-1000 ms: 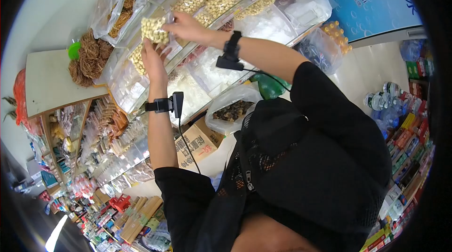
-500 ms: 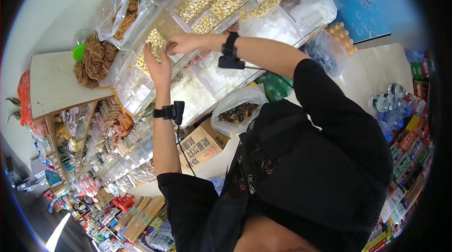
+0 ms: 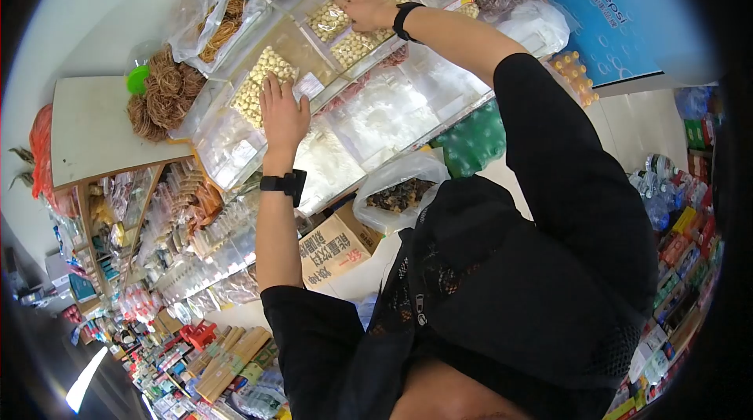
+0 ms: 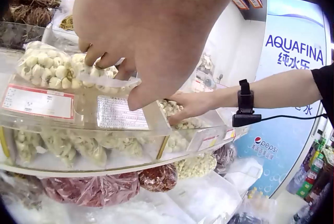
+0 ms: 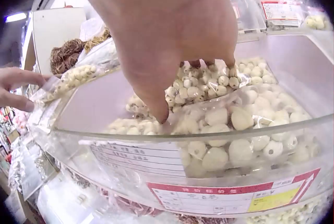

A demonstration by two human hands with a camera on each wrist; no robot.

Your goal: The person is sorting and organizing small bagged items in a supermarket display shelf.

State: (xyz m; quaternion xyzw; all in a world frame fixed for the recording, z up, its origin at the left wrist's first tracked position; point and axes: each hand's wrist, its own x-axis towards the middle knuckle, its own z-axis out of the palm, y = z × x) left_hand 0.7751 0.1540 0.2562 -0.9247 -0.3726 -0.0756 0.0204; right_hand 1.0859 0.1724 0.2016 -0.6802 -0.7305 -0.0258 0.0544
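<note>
One bag [image 5: 201,86] beneath right fingers [image 5: 225,52]

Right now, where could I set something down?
The pale tabletop looks bare, between the red bag and the brown bundles. The bin beneath the right hand is crowded with bags of pale round pieces.

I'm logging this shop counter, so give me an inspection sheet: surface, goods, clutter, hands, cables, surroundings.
Surface: clear-fronted display bins, side by side.
Goods: plastic bags of pale round pieces, in two neighbouring bins.
Clutter: cardboard box and open sack of dark pieces, beside the display.
Hands: left hand touches a bag; right hand rests on bags in the next bin.
Cables: black cable at the right wrist.
Surroundings: blue Pepsi panel, packed shelves.
</note>
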